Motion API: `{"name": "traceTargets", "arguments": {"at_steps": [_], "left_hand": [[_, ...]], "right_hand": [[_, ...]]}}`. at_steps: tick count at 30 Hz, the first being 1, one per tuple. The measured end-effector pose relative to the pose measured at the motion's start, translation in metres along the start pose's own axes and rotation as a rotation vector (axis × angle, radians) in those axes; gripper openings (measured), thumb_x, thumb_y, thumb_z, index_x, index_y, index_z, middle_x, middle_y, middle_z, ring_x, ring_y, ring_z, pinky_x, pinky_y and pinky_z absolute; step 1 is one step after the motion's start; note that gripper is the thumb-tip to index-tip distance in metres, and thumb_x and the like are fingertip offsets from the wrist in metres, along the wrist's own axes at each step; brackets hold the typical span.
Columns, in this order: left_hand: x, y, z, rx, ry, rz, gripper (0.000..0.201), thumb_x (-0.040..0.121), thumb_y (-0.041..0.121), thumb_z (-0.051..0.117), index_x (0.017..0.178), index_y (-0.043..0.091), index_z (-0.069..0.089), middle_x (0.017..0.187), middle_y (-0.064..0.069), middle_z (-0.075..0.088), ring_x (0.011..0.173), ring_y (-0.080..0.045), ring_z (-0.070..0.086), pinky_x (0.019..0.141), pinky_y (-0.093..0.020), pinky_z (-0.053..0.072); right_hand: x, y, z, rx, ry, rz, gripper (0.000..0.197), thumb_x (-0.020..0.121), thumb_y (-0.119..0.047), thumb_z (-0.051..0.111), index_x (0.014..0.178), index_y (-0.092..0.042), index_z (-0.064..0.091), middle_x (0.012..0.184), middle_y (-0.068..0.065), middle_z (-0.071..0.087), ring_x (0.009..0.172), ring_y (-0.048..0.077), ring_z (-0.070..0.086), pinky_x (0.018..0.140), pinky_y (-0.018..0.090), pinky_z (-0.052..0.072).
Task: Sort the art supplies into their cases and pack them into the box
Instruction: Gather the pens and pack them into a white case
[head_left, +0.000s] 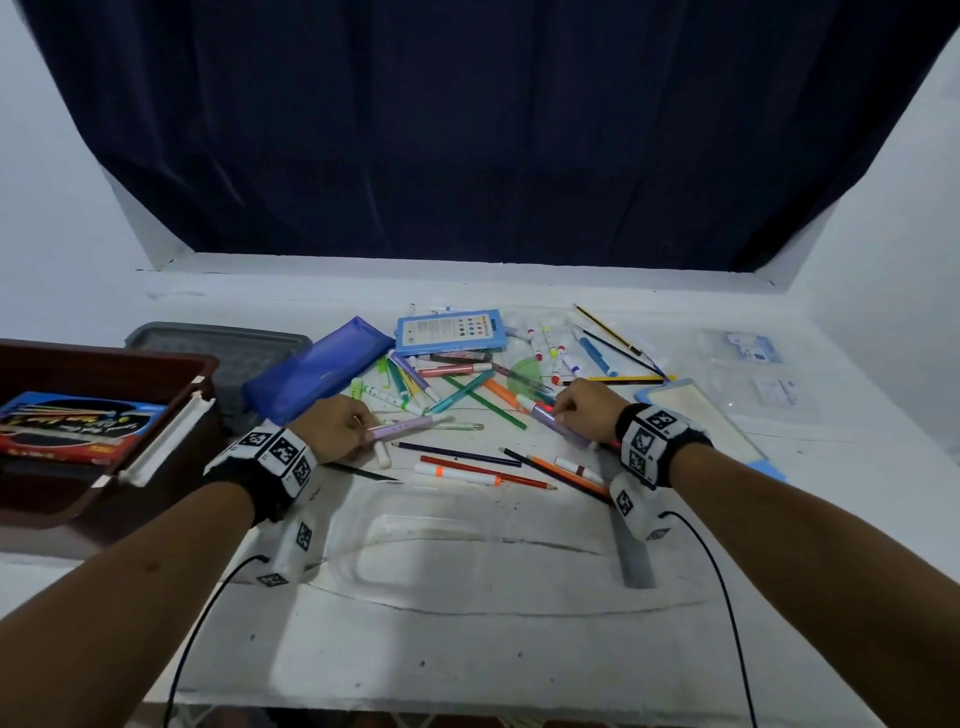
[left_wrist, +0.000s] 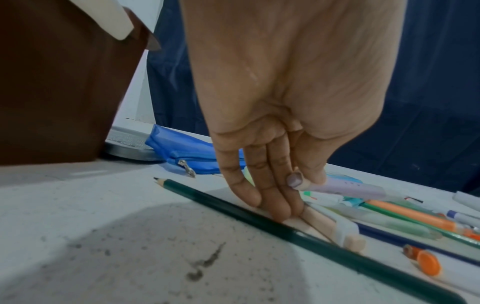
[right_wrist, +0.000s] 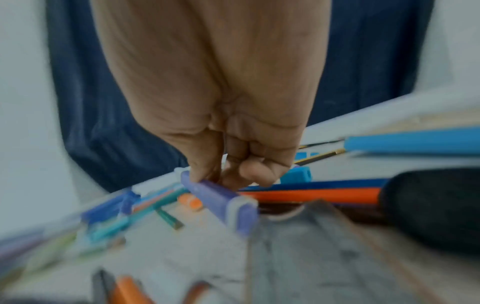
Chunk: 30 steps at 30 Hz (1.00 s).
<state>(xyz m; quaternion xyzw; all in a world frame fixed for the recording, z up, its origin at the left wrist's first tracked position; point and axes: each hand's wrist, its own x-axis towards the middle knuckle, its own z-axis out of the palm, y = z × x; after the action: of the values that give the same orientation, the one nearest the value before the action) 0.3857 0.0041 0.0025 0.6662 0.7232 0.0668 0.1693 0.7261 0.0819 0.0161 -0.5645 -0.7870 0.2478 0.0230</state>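
A: Where's the clear tray (head_left: 470, 545)?
B: On the bench, six o'clock of both grips. Left hand (head_left: 332, 426) pinches a lilac marker (head_left: 400, 428), lying three-to-nine; right hand (head_left: 584, 413) grips a purple marker (head_left: 550, 418).

Both forearms bare, stretched forward over the tabletop (head_left: 467, 649), each wrist wrapped in a black band with black-and-white marker tiles. Left hand (head_left: 332, 423) palm down, three fingers (left_wrist: 272, 197) straight with tips pressed to the tabletop, thumb and forefinger pinching a lilac marker (left_wrist: 345, 188). Right hand (head_left: 584, 410) knuckles up, fingers curled under, thumb and fingertips gripping a purple marker (right_wrist: 221, 198). Right wrist view motion-blurred.
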Motion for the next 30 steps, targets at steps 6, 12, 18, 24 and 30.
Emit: {"name": "traceTargets", "arguments": {"at_steps": [6,12,18,24,30], "left_hand": [[-0.007,-0.001,-0.012,-0.247,0.0,0.085,0.011,0.091,0.007,0.061,0.085,0.015,0.064,0.082,-0.008,0.07,0.076,-0.023,0.062,0.069,-0.031,0.048],[-0.044,0.002,-0.025,-0.287,0.066,0.195,0.012,0.081,0.007,0.075,0.093,0.006,0.075,0.085,-0.007,0.072,0.078,-0.02,0.062,0.075,-0.03,0.05],[-0.091,0.006,-0.027,-0.277,0.055,0.262,0.012,0.077,0.015,0.08,0.089,0.017,0.079,0.078,0.007,0.072,0.068,0.002,0.061,0.067,-0.015,0.048],[-0.108,0.03,-0.016,-0.095,-0.03,0.314,0.018,0.078,0.023,0.079,0.094,0.015,0.078,0.087,0.004,0.072,0.076,-0.008,0.061,0.07,-0.019,0.045],[-0.099,0.044,0.0,0.235,-0.038,0.295,0.015,0.08,0.025,0.071,0.094,0.022,0.073,0.1,0.0,0.064,0.086,-0.017,0.056,0.071,-0.028,0.047]], "right_hand": [[-0.022,-0.013,-0.011,0.648,-0.02,-0.002,0.025,0.097,-0.003,0.047,0.112,-0.02,0.058,0.072,0.011,0.06,0.054,0.016,0.05,0.05,0.026,0.041],[-0.047,-0.045,-0.005,0.865,-0.055,-0.099,0.029,0.097,0.003,0.047,0.114,-0.011,0.065,0.087,0.014,0.069,0.07,0.019,0.064,0.066,0.028,0.056],[-0.071,-0.068,0.015,0.665,0.131,-0.171,0.012,0.089,-0.01,0.07,0.101,-0.011,0.071,0.064,0.008,0.064,0.056,0.017,0.055,0.054,0.026,0.047],[-0.094,-0.067,0.037,0.494,0.212,-0.153,0.021,0.089,-0.022,0.071,0.069,-0.015,0.072,0.054,-0.009,0.06,0.042,0.001,0.046,0.048,0.017,0.038],[-0.112,-0.056,0.051,0.258,0.188,-0.108,0.025,0.094,-0.023,0.062,0.07,-0.019,0.069,0.069,0.001,0.064,0.068,0.021,0.058,0.073,0.038,0.049]]}}
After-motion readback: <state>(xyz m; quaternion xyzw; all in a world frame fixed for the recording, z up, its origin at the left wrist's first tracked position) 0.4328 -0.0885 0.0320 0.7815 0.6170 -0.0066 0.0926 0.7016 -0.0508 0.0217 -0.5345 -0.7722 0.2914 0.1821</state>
